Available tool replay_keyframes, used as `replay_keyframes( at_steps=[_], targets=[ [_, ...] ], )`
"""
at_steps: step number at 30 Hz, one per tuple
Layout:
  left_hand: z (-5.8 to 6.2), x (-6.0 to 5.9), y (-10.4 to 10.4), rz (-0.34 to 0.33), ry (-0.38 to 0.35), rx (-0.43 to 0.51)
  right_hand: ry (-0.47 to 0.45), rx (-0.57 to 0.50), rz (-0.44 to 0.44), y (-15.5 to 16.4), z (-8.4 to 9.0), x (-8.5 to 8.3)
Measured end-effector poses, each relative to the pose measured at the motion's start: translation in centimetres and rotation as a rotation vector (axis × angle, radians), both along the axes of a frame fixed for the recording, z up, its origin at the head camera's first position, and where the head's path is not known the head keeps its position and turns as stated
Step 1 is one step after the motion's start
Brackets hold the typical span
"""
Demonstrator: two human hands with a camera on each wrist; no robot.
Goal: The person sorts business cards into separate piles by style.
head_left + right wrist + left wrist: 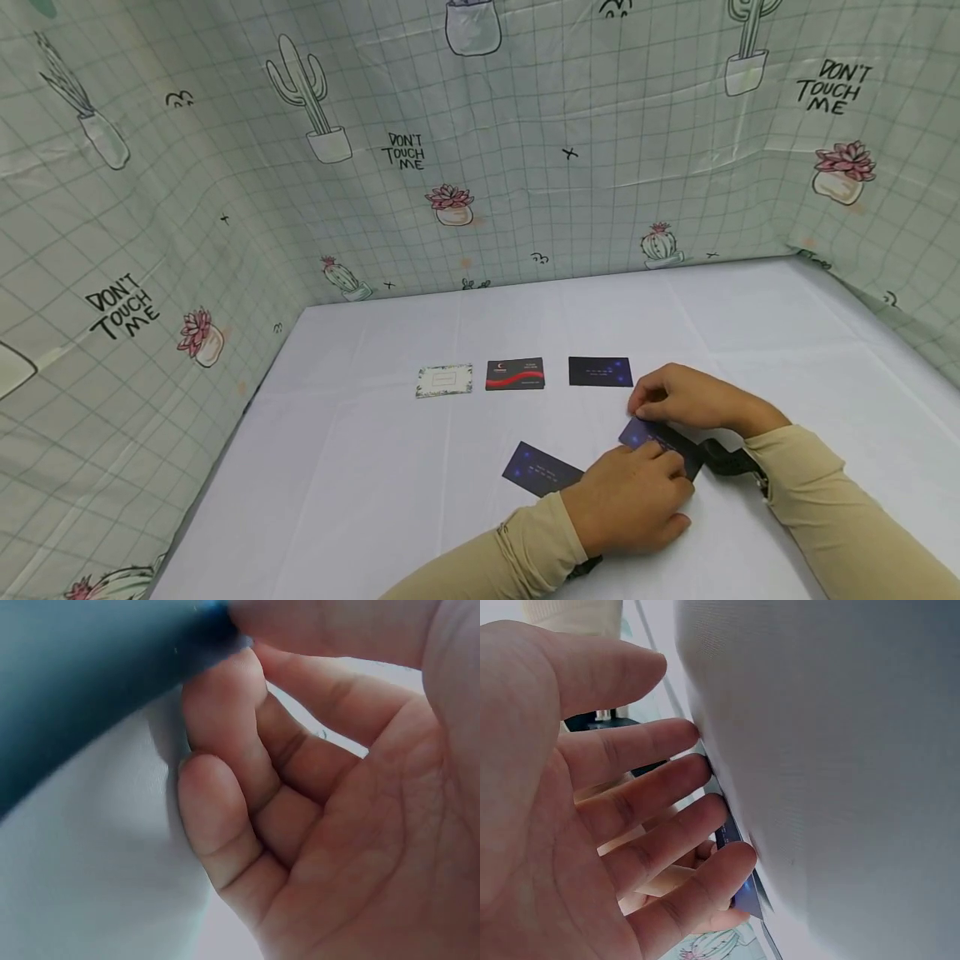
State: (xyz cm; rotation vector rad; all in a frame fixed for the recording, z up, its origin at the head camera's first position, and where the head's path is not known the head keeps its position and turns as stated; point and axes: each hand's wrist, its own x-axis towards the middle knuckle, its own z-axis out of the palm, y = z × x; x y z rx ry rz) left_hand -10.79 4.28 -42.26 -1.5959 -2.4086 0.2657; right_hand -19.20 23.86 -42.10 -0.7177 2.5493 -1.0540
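Pinching a dark blue card (651, 437) at its far edge with our right hand (690, 398), low over the desk (360, 467) | left hand (637, 500) open, fingertips flat on it | likely light, thin, slick, bendable: lift by an edge

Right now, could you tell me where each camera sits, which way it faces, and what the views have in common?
Head: worn on the head, looking forward and down at the white table; shows both sleeved forearms, the left hand and the right hand on a dark blue card.
Left wrist: beside the palm, facing the straight fingers touching the table by the card's edge.
Right wrist: under the palm, facing curled fingers pinching the card.
Shared: every view shows that card.
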Motion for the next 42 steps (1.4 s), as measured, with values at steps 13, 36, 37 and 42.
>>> replay_keyframes(
  at_steps=[13,36,37,42],
  targets=[
    [-0.4,0.3,0.0,0.031,0.065,0.02,-0.029,-0.062,0.008,0.5,-0.2,-0.3],
    [1.5,-1.6,-1.7,0.216,-0.065,0.032,-0.085,-0.14,-0.242,1.6,-0.3,-0.6],
    [1.6,-1.8,-1.8,0.23,-0.073,0.028,-0.092,-0.154,-0.262,1.6,-0.3,-0.6],
    [1.9,-2.6,-2.4,0.295,-0.072,0.063,-0.111,-0.251,-0.325,1.9,-0.3,-0.5]
  ],
)
